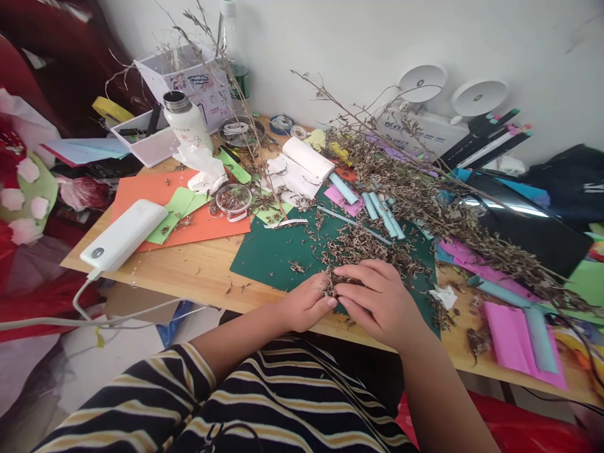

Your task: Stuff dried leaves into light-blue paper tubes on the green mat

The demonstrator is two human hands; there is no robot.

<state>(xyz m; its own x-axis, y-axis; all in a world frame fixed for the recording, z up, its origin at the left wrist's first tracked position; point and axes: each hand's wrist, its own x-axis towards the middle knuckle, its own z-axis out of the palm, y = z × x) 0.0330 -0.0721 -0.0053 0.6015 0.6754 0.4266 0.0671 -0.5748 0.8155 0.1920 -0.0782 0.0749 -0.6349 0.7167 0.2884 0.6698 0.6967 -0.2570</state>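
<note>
My left hand [309,302] and my right hand [377,299] meet over the front edge of a dark green mat [278,251]. Between their fingertips is a small clump of dried leaves [329,284], which both hands pinch. Just beyond the fingers lies a loose pile of dried leaves [361,245], with crumbs scattered over the mat. Long dried branches with leaves [419,189] stretch across the right side of the table, behind and beside my right hand. Part of the clump is hidden by my fingers.
A white power bank [125,234] with a cable lies at left, near orange paper [136,189]. An uncapped white bottle [186,123] stands behind it. Blue paper rolls [384,214] and a white roll [309,158] lie beyond the pile. Pink paper [507,336] lies at right.
</note>
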